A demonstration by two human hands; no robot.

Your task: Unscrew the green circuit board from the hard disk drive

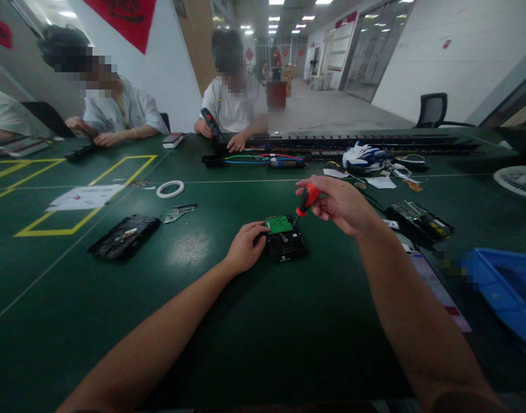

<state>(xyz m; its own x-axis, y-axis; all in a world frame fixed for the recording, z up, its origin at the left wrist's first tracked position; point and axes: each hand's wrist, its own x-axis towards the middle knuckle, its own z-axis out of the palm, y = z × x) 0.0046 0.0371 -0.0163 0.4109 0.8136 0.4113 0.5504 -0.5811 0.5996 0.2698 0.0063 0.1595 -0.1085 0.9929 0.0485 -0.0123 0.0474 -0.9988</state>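
A black hard drive [287, 245] with a green circuit board [278, 224] on its far half lies on the table in front of me. My left hand [246, 248] grips the drive's left edge, fingers at the board and thumb lower down. In my right hand [338, 202] is a screwdriver [308, 200] with a red and black handle, held tilted. Its thin shaft points down to the right edge of the green board; whether the tip sits in a screw is too small to tell.
On the green table [194, 321] lie a black casing [125, 236], a loose circuit board [179, 213] and a white tape ring [170, 189]. To the right are an opened black device [420, 221] and a blue bin [507, 287]. Across the table, a person [234, 103] holds a power screwdriver [211, 121].
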